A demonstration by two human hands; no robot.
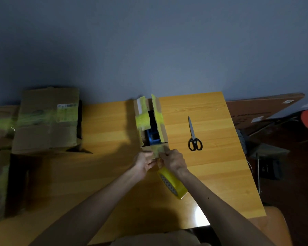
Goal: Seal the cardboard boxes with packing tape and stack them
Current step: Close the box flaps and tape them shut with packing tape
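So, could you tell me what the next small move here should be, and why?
Probably fold the two flaps shut before pulling more tape. Both the left hand and right hand pinch the tape end at the near wall of the small box, with the tape roll below, yet the flaps stand open over a blue object.

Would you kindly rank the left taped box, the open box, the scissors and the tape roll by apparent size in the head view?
1. taped box
2. open box
3. scissors and tape roll look alike; the roll is nearer the camera, so unranked.
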